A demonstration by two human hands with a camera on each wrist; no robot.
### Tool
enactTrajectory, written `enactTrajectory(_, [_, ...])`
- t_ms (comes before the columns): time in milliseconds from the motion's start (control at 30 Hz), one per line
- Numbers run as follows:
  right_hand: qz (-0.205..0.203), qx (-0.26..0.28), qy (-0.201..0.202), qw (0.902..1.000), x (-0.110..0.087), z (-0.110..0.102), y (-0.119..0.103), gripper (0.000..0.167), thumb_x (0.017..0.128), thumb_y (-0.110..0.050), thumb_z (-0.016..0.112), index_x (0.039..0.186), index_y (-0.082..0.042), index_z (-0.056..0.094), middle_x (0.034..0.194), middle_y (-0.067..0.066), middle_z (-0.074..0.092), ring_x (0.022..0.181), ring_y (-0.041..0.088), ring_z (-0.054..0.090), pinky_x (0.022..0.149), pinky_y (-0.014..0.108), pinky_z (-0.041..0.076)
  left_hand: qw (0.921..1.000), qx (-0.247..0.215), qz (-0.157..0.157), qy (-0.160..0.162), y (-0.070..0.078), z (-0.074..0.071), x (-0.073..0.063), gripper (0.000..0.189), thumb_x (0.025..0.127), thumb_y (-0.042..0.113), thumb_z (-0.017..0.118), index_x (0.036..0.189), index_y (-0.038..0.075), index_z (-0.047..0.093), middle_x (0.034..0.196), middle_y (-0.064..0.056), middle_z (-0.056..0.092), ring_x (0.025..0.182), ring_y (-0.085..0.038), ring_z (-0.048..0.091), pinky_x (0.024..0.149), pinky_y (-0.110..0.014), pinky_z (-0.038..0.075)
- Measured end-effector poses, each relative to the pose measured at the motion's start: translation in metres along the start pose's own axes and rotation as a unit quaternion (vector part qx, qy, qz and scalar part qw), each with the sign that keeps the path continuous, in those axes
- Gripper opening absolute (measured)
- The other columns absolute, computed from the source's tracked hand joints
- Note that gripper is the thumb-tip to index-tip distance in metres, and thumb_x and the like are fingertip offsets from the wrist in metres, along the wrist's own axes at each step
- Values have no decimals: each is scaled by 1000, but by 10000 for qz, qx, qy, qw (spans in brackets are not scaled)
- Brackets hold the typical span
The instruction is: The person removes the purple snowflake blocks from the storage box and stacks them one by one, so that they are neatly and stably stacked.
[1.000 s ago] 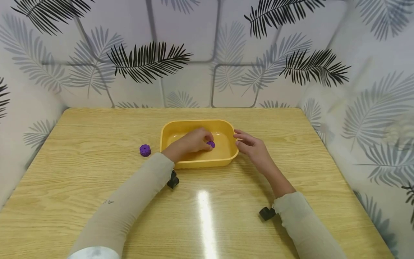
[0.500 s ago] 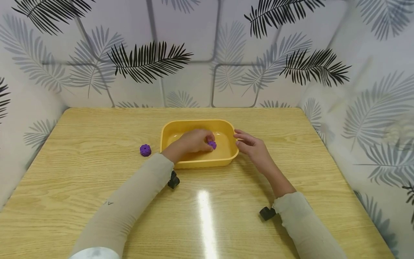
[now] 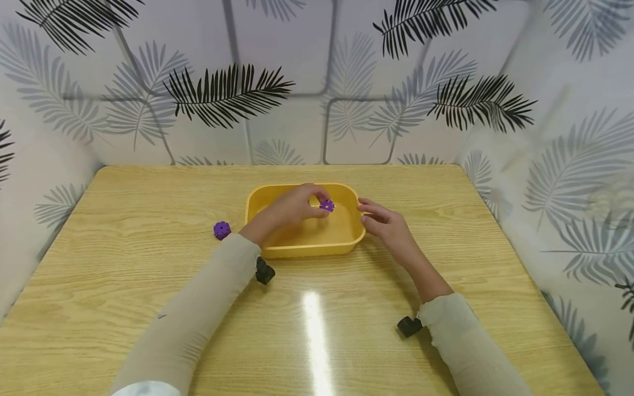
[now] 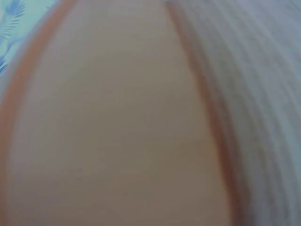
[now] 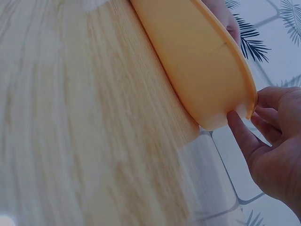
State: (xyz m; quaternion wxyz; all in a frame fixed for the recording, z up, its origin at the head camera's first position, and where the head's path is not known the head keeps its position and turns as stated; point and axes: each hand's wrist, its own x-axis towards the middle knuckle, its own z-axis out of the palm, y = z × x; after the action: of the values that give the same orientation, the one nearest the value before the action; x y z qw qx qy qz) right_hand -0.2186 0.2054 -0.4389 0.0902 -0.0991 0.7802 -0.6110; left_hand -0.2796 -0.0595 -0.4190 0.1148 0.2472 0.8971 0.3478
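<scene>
In the head view, my left hand (image 3: 298, 204) pinches a purple flower-shaped interlocking disc (image 3: 327, 205) between thumb and fingertips, over the yellow plastic basin (image 3: 307, 252). The disc is tilted, with its notched face showing. My right hand (image 3: 390, 226) is at the basin's right end, its fingertips touching the rim. From the right wrist, the thumb of the right hand (image 5: 277, 141) rests on the outer wall of the basin (image 5: 202, 61) while the other fingers lie along the rim. Only blurred skin and sleeve fill the left wrist view.
Left of the basin, close to the left forearm, a small stack of purple notched discs (image 3: 222, 230) lies on the wooden table (image 3: 148, 209). A wall covering with leaf prints (image 3: 287, 126) rises behind the table's back edge. Black wrist cameras hang under both sleeves.
My left hand has lifted the purple disc from low in the basin, moving it up and slightly toward the back. My right hand has stayed at the rim.
</scene>
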Motion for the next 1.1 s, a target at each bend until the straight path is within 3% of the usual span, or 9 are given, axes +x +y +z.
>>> enactTrajectory(200, [32, -43, 4, 10000, -1, 1, -1, 42, 101, -26, 63, 138, -6, 60, 156, -4, 45, 139, 24, 49, 94, 20, 52, 9994, 3, 9, 344, 5, -16, -11, 34, 91, 34, 76, 119, 17, 67, 113, 0, 65, 103, -20, 57, 92, -37, 48])
enactTrajectory(533, [11, -55, -12, 10000, -1, 0, 0, 44, 101, -27, 63, 139, -7, 59, 157, -5, 44, 138, 25, 50, 93, 19, 52, 9975, -355, 209, 577, 3, -28, -39, 31, 91, 32, 75, 118, 20, 68, 113, 2, 63, 95, -20, 54, 82, -35, 47])
enactTrajectory(733, [26, -48, -3, 10000, -1, 0, 0, 42, 101, -24, 62, 139, -6, 59, 157, -4, 45, 138, 25, 50, 93, 19, 52, 9963, -254, -7, 816, -4, -37, -59, 38, 91, 38, 74, 125, 23, 65, 118, 3, 63, 87, -23, 52, 71, -36, 46])
enactTrajectory(1100, [23, -50, -41, 10000, 0, -1, 2, 44, 102, -25, 62, 140, -5, 58, 157, -6, 44, 139, 24, 48, 93, 18, 52, 9915, -374, -248, 1224, -25, -57, -101, 33, 91, 38, 74, 121, 24, 68, 116, 2, 64, 84, -23, 50, 69, -37, 43])
